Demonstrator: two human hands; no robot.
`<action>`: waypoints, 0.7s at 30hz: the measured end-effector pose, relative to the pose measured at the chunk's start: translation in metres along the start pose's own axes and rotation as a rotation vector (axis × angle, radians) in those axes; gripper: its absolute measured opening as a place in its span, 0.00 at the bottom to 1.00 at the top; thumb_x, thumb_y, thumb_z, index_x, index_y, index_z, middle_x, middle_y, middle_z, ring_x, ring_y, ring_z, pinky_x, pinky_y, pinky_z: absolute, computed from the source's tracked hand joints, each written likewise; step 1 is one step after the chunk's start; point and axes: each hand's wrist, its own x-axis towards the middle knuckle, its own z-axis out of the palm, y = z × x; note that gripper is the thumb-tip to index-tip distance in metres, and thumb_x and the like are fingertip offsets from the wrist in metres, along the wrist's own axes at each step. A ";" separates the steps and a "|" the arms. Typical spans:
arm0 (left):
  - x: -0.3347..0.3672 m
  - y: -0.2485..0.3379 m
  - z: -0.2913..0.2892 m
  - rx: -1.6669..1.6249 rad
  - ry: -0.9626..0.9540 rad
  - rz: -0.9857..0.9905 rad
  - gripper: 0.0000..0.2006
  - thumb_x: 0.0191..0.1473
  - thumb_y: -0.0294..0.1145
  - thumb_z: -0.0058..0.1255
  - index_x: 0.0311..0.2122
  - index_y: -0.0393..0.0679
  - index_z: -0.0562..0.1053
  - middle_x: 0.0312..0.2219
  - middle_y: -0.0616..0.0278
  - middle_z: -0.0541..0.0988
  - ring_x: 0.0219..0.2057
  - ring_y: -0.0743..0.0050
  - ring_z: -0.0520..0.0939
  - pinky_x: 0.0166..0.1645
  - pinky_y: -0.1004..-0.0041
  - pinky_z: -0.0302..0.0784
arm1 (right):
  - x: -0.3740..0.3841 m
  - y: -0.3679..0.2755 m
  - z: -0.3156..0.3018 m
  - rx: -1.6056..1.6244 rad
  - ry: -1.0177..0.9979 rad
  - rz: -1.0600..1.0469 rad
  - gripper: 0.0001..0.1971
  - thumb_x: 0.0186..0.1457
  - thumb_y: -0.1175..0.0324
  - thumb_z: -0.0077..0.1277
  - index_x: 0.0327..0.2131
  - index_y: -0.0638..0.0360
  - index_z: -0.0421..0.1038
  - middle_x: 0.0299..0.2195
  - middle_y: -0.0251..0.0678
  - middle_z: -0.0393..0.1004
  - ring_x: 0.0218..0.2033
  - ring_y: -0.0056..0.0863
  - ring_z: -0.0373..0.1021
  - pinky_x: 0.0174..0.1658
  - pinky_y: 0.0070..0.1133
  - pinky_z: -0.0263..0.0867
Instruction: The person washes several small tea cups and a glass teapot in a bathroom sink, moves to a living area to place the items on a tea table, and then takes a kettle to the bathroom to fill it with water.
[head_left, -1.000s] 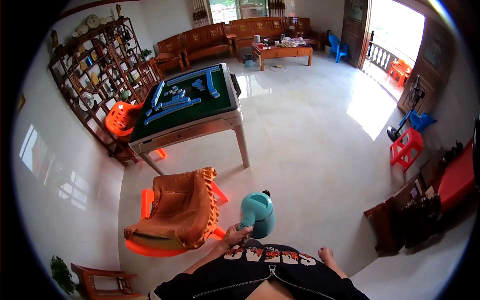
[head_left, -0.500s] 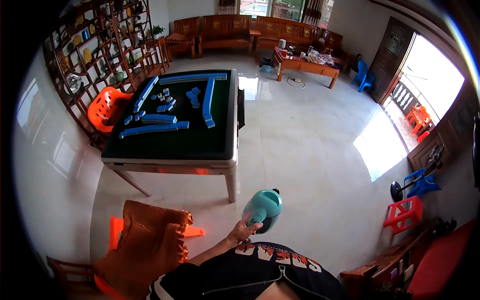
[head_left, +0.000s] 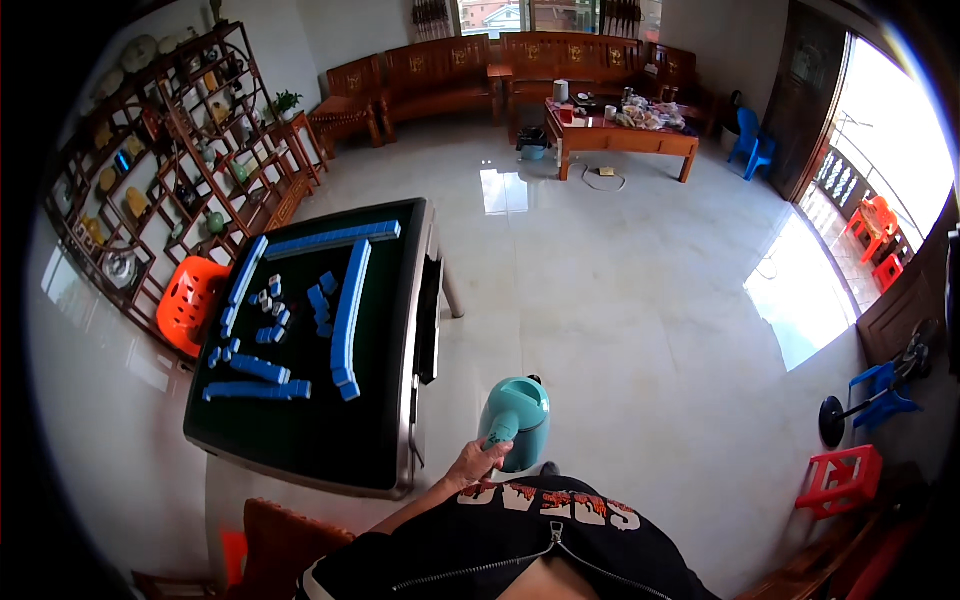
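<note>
My left hand (head_left: 476, 463) is closed around the handle of a teal kettle (head_left: 527, 405), held out in front of my body above the tiled floor. The kettle's rounded top faces up and a small dark part sticks out at its far edge. My right hand is out of view. To the left of the kettle stands a mahjong table (head_left: 330, 445) with a dark green top. Rows of blue-backed mahjong tiles (head_left: 350, 320) and a few loose ones lie on it.
An orange chair (head_left: 190, 305) stands by the display shelf (head_left: 215, 150) at the left. Wooden benches (head_left: 440, 75) and a low wooden table (head_left: 630, 143) line the far side. A red stool (head_left: 840, 480) and pedestal fan (head_left: 832, 420) are at the right, near the open doorway.
I have moved forward across the room: the mahjong table now lies nearer and lower in view, and the cloth-covered chair has mostly slipped out below. The kettle stays in my left hand.
</note>
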 end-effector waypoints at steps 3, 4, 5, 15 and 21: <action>0.038 0.056 -0.017 -0.097 0.143 -0.017 0.20 0.47 0.53 0.54 0.32 0.45 0.71 0.19 0.72 0.69 0.17 0.86 0.69 0.14 0.82 0.67 | 0.071 -0.138 -0.108 0.024 0.145 -0.108 0.16 0.48 0.60 0.45 0.40 0.50 0.76 0.37 0.44 0.76 0.40 0.42 0.73 0.43 0.34 0.69; 0.067 0.067 -0.018 -0.051 0.132 0.080 0.19 0.47 0.53 0.54 0.32 0.45 0.71 0.19 0.72 0.70 0.18 0.85 0.70 0.15 0.81 0.68 | 0.102 -0.172 -0.155 -0.039 0.210 -0.180 0.16 0.48 0.60 0.46 0.41 0.49 0.75 0.38 0.43 0.76 0.40 0.42 0.72 0.44 0.34 0.69; 0.095 0.078 -0.019 0.000 0.128 0.172 0.19 0.46 0.52 0.54 0.33 0.46 0.71 0.20 0.72 0.70 0.19 0.84 0.71 0.15 0.80 0.70 | 0.131 -0.203 -0.196 -0.046 0.243 -0.249 0.16 0.49 0.60 0.45 0.41 0.49 0.75 0.39 0.44 0.75 0.41 0.42 0.72 0.45 0.33 0.68; 0.377 0.201 -0.083 -0.040 0.224 0.157 0.20 0.44 0.54 0.56 0.31 0.46 0.71 0.19 0.72 0.70 0.19 0.83 0.70 0.15 0.80 0.66 | 0.341 -0.425 -0.325 -0.046 0.267 -0.643 0.15 0.47 0.60 0.49 0.38 0.53 0.75 0.31 0.40 0.77 0.35 0.41 0.73 0.40 0.32 0.69; 0.560 0.311 -0.112 -0.164 0.186 -0.018 0.19 0.44 0.54 0.56 0.30 0.48 0.71 0.19 0.73 0.71 0.19 0.83 0.71 0.16 0.78 0.69 | 0.448 -0.327 -0.366 0.092 -0.038 -0.209 0.22 0.44 0.54 0.56 0.44 0.49 0.73 0.45 0.43 0.72 0.48 0.41 0.68 0.52 0.32 0.63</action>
